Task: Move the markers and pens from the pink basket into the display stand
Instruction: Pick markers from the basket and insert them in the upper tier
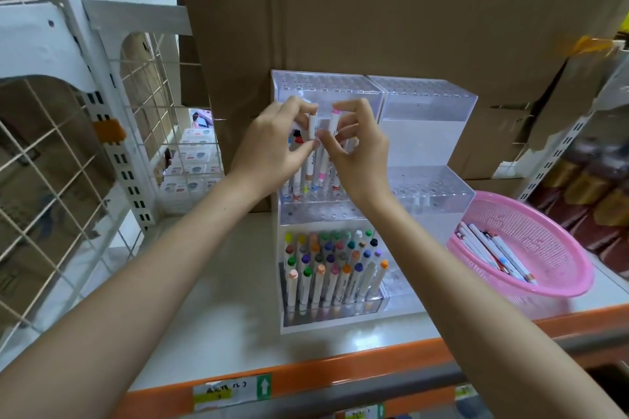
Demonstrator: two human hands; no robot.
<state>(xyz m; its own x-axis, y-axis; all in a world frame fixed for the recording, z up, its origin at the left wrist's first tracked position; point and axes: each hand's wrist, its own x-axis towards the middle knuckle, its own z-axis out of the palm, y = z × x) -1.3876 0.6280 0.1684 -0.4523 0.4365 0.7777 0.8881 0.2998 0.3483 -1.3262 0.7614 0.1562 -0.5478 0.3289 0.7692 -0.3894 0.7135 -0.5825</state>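
Observation:
A clear acrylic display stand (pixel 425 133) with stepped tiers stands on the shelf. Its lowest left tier is packed with several white markers with coloured caps (pixel 332 269). Both hands are raised in front of the middle left tier, where a few markers stand in holes. My left hand (pixel 272 143) pinches an upright white marker (pixel 312 127) near its top. My right hand (pixel 354 143) pinches a pink-capped marker (pixel 332 126) right beside it. The pink basket (pixel 558 248) sits at the right with several white pens (pixel 493 255) lying in it.
Large cardboard boxes (pixel 374 17) stand right behind the stand. A white wire-grid rack (pixel 68 146) fills the left side. The shelf surface (pixel 218 299) has an orange front edge (pixel 340 371) with a label. Dark packaged goods (pixel 592 187) are stacked at the far right.

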